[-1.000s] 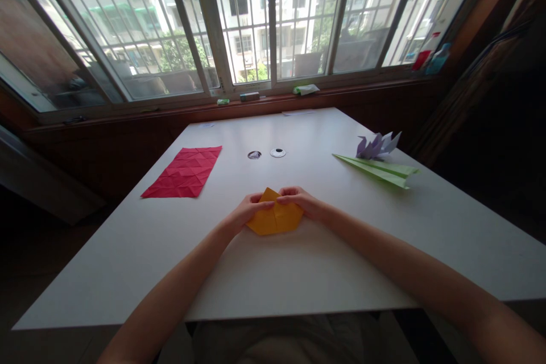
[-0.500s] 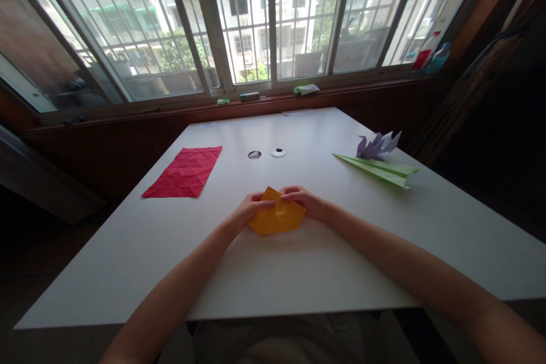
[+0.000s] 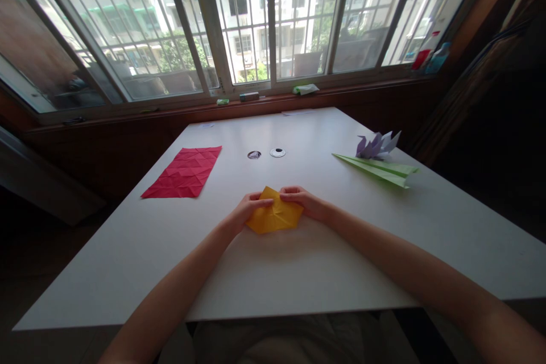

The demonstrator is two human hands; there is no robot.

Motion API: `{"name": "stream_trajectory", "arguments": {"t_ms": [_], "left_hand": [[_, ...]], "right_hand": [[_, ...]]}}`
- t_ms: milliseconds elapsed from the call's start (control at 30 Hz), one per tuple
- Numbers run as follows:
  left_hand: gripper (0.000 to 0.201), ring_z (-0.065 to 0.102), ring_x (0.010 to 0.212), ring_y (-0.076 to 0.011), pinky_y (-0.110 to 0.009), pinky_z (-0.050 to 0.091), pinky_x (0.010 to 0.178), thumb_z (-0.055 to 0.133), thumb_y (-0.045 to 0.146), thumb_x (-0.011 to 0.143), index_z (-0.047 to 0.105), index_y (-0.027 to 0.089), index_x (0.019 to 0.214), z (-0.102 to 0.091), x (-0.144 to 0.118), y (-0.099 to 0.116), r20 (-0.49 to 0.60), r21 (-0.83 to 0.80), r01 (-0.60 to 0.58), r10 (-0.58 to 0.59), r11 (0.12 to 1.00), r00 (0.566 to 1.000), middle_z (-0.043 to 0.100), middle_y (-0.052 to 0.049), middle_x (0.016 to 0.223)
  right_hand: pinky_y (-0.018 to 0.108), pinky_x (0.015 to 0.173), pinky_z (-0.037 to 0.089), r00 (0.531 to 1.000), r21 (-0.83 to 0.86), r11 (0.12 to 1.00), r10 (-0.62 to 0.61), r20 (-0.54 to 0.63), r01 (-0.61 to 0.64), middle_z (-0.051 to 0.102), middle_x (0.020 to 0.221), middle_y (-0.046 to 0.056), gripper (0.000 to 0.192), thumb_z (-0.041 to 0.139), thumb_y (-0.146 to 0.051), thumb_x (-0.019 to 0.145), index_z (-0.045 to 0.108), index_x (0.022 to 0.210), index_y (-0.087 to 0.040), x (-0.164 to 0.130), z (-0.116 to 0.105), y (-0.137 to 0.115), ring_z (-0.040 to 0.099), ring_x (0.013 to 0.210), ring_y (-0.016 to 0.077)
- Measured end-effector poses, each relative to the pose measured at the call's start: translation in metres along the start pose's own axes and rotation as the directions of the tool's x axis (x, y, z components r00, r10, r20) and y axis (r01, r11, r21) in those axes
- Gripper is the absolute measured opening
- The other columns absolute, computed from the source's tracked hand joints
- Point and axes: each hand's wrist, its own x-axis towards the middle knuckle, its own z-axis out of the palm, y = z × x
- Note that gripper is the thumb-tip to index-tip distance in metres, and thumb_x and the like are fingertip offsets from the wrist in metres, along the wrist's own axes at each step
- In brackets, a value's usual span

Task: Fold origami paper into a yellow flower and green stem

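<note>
A folded yellow sheet of origami paper (image 3: 275,217) is held between my two hands over the near middle of the table. My left hand (image 3: 252,207) grips its left side, the thumb lying across the front face. On the upper right edge, my right hand (image 3: 296,196) pinches the paper with thumb and curled fingers. One corner points up between the hands, and creases meet near the paper's middle. The fingers behind the paper are partly hidden.
On the white table (image 3: 298,273), a creased red paper (image 3: 184,172) lies at left. A green paper plane (image 3: 377,169) and purple origami cranes (image 3: 375,145) sit at right. Two round table inserts (image 3: 277,152) lie ahead. Small packets (image 3: 305,89) rest on the windowsill.
The yellow paper has shifted and tilted slightly, its right corner drawn a little to the left. Both hands keep their grip, almost in place.
</note>
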Motion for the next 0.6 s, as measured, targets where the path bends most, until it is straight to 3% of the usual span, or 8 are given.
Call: {"name": "stream_trajectory", "arguments": {"t_ms": [133,367,600], "left_hand": [[0.03,0.058,0.062,-0.0132,-0.022,0.04,0.058,0.068,0.031,0.06,0.064,0.014,0.084,-0.0015,0.001,-0.0009,0.009,0.001,0.006,-0.006,1.0,1.0,0.065,-0.003,0.074],[0.032,0.059,0.063,-0.0155,-0.023,0.04,0.056,0.068,0.032,0.059,0.065,0.013,0.085,-0.001,-0.0004,0.0001,-0.017,0.097,0.028,-0.027,0.995,1.0,0.065,-0.005,0.074],[0.03,0.059,0.065,-0.0154,-0.023,0.042,0.058,0.068,0.031,0.061,0.065,0.014,0.086,0.0034,-0.0025,0.0032,0.006,0.057,0.018,-0.018,0.998,1.0,0.065,-0.004,0.076]], "right_hand": [[0.018,0.05,0.04,1.0,0.0,1.0,-0.006,-0.005,0.006,0.059,0.061,-0.001,0.019,0.068,-0.027,0.064,0.054,0.065,-0.014,-0.0001,0.0007,0.0004,0.056,0.054,0.0088],[0.018,0.049,0.039,1.0,-0.157,0.987,0.007,-0.017,-0.009,0.06,0.063,-0.001,0.02,0.069,-0.026,0.061,0.059,0.072,-0.013,-0.0007,0.0023,-0.0008,0.055,0.055,0.0092],[0.019,0.051,0.041,1.0,-0.033,0.999,0.024,-0.002,-0.024,0.061,0.061,-0.002,0.015,0.068,-0.022,0.062,0.057,0.07,-0.014,0.0011,-0.0014,-0.0004,0.057,0.054,0.0095]]}}
